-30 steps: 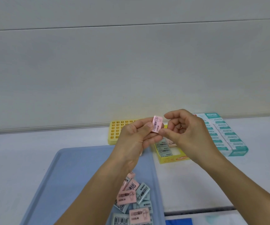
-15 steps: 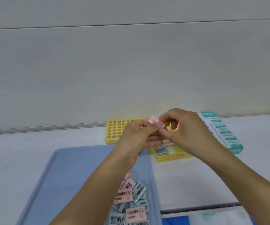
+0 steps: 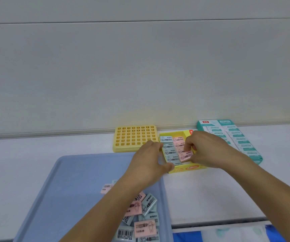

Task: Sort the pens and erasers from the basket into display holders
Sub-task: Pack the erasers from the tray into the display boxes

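A yellow eraser box (image 3: 190, 168) stands on the white shelf, with blue-grey erasers (image 3: 169, 151) in its left column and pink ones in its right. My right hand (image 3: 208, 149) reaches in from the right, its curled fingertips pinching a pink eraser (image 3: 186, 156) that lies tilted in the right column. My left hand (image 3: 149, 159) grips the box's left side, thumb at the front corner. Close to me, a blue tray (image 3: 88, 179) holds several loose pink and blue-grey erasers (image 3: 141, 215), partly hidden by my left forearm.
A yellow pen holder (image 3: 135, 138) with a grid of square holes sits left of the box, against the wall. A teal box of white erasers (image 3: 233, 139) lies to the right. The shelf's front edge runs below my right forearm.
Both hands dropped from mid-air to the yellow box. The pink eraser passed from my left hand to my right and now lies in the box's right column. My left hand took hold of the box.
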A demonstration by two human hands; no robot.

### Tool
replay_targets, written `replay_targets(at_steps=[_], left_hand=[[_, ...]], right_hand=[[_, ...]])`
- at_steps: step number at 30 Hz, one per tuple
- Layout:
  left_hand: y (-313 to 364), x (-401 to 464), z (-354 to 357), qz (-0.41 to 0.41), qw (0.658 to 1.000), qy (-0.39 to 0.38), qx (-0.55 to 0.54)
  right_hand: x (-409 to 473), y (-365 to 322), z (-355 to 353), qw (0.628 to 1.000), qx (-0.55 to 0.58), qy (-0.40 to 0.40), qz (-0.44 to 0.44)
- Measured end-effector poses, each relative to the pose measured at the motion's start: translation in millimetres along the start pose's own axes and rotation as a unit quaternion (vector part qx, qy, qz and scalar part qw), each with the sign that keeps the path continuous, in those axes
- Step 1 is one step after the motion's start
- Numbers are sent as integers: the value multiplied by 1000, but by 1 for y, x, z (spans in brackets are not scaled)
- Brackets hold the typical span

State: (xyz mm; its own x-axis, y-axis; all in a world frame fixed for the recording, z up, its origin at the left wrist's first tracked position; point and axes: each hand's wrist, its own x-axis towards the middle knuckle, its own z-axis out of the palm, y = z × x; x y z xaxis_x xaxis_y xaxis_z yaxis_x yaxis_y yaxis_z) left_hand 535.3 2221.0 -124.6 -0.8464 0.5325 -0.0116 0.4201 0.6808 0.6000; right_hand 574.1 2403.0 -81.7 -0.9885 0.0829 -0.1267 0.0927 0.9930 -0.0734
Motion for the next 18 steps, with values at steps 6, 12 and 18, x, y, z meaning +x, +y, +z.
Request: replay_targets(at_steps=[6,12,18], left_hand=[[-2,-3,1,26,1000,0,2],[-4,-3,2,33,999,8,8],[-8,-1,3,39,999,21,15]], right_hand=[[5,-1,6,1000,-12,3,5],[6,-1,7,998,-46,47,8],[7,-1,14,996,-65,56,3]])
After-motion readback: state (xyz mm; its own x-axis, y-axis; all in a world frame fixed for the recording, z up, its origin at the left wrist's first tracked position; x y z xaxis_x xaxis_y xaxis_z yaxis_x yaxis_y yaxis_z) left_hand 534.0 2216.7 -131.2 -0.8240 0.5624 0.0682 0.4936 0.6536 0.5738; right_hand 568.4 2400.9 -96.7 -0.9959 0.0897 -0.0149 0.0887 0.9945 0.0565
